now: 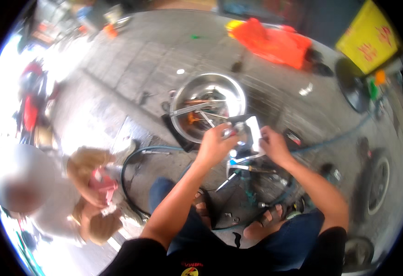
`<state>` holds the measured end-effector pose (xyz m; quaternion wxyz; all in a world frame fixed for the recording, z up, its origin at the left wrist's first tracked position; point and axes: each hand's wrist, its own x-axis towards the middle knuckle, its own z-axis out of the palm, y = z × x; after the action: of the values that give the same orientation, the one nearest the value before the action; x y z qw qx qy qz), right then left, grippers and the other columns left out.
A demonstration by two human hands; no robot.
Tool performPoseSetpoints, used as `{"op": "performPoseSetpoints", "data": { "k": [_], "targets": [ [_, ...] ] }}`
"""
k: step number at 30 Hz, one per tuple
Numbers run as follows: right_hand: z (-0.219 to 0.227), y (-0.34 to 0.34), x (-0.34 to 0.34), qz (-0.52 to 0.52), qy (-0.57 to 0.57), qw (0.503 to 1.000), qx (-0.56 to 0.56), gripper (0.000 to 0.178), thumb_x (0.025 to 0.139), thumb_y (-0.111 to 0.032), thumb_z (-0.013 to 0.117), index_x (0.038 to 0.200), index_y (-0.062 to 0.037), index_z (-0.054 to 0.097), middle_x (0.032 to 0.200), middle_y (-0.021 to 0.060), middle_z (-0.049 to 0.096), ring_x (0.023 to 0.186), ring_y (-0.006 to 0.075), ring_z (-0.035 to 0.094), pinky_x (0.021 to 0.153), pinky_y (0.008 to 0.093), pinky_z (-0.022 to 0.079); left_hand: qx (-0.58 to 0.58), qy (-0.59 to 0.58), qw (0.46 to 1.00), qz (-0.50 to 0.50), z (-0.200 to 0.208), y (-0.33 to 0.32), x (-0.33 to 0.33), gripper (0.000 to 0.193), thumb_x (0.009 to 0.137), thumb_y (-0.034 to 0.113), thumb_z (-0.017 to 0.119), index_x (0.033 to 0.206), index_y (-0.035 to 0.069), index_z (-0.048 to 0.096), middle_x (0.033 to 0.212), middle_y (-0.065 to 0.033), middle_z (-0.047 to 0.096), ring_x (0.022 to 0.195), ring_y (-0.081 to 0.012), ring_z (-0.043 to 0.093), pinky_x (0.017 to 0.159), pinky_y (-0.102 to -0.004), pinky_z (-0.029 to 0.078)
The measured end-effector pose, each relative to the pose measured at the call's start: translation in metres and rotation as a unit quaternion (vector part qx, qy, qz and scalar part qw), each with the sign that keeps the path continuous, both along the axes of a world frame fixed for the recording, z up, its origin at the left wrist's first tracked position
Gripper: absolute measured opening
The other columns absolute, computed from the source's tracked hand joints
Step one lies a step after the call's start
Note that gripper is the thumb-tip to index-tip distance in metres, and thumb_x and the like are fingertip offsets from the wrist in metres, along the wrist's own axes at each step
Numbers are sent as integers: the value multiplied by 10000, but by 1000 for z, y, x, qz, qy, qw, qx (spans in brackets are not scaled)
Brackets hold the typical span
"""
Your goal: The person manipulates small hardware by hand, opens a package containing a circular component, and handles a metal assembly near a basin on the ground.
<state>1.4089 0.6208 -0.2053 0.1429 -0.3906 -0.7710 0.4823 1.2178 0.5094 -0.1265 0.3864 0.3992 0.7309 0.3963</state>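
In front of me, over the paving, my two hands are at a shiny silver-and-white boxy part (255, 134) with a dark edge. My right hand (275, 147) has its fingers closed on the part's right edge. My left hand (217, 146) is closed at the left side, round a small thing with a red bit (229, 133) that blur keeps me from naming. Just beyond is a steel basin (178, 94) with wrenches and other tools inside. Below the part, a hammer-like tool (256, 169) and a teal stand or clamp (249, 188) show partly.
A dark hose (124, 177) loops over the ground by my feet. Small metal parts (229, 220) lie between my sandals. At right lies a wheel (378, 184); farther off are an orange-red bag (275, 43) and a yellow sign (367, 39). A person (58, 207) sits or crouches at left.
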Motion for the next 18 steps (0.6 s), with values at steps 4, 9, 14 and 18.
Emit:
{"op": "performPoseSetpoints", "data": {
  "k": [4, 9, 14, 18],
  "targets": [
    [15, -14, 17, 48, -88, 994, -38, 289, 753, -109, 611, 1024, -22, 559, 875, 220, 632, 831, 389, 619, 702, 469, 468, -55, -123, 989, 58, -9, -17, 7, 170, 760, 177, 645, 870, 48, 631, 690, -5, 579, 634, -101, 531, 571, -265, 438],
    [85, -53, 35, -6, -62, 994, -94, 308, 751, -184, 644, 979, -7, 535, 872, 252, 620, 833, 417, 608, 703, 486, 469, -47, -296, 934, 194, 46, -49, 14, 148, 792, 77, 620, 924, 22, 582, 795, -53, 598, 640, -121, 558, 541, -247, 441],
    [147, -119, 101, -194, 4, 963, -185, 294, 748, -182, 617, 935, 16, 504, 766, 213, 601, 697, 356, 619, 635, 444, 462, -135, -185, 963, 139, 174, -49, 41, 158, 780, 74, 629, 924, 24, 586, 825, -53, 597, 675, -121, 559, 599, -238, 448],
    [250, -161, 136, -345, 131, 822, -434, 188, 778, -109, 612, 885, -14, 490, 666, 72, 521, 511, 150, 552, 407, 315, 406, -178, -88, 980, 25, 271, -35, 46, 166, 783, 107, 632, 924, 29, 593, 822, -41, 594, 655, -122, 551, 546, -235, 434]
  ]
}}
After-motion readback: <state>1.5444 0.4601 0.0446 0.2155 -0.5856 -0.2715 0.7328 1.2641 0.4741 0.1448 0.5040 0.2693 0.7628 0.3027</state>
